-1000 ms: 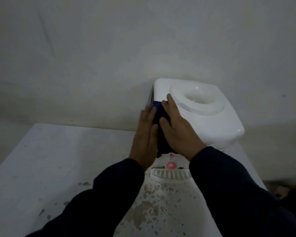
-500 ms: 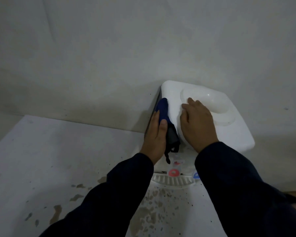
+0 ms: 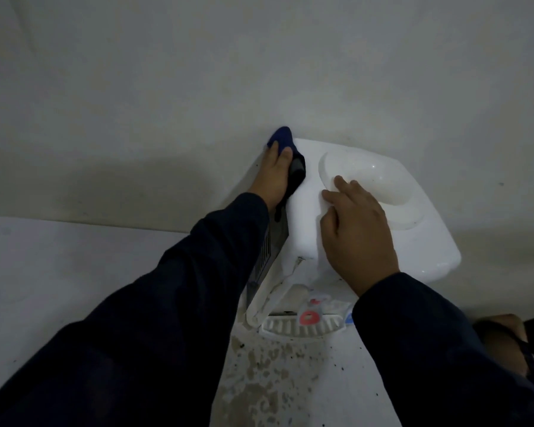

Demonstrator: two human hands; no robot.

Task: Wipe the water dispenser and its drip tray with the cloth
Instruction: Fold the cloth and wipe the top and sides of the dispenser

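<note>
A white tabletop water dispenser [image 3: 426,241] stands against the wall, its round bottle well on top. My left hand [image 3: 272,174] presses a dark blue cloth [image 3: 282,138] flat against the dispenser's left side, near the back top corner. My right hand [image 3: 356,229] lies palm down on the dispenser's top, fingers spread at the rim of the well, holding nothing. Below the front, the white slotted drip tray [image 3: 284,329] shows, with a red tap lever [image 3: 309,317] over it. A blue tap is mostly hidden behind my right sleeve.
The dispenser sits on a white table [image 3: 74,272] with brown stains and specks [image 3: 259,380] in front of the tray. A plain wall [image 3: 198,72] rises right behind. A foot in a sandal [image 3: 506,337] shows at the lower right.
My left hand has slid the cloth backward along the dispenser's left side toward the wall. My right hand left the cloth and settled on the top. The camera moved closer.
</note>
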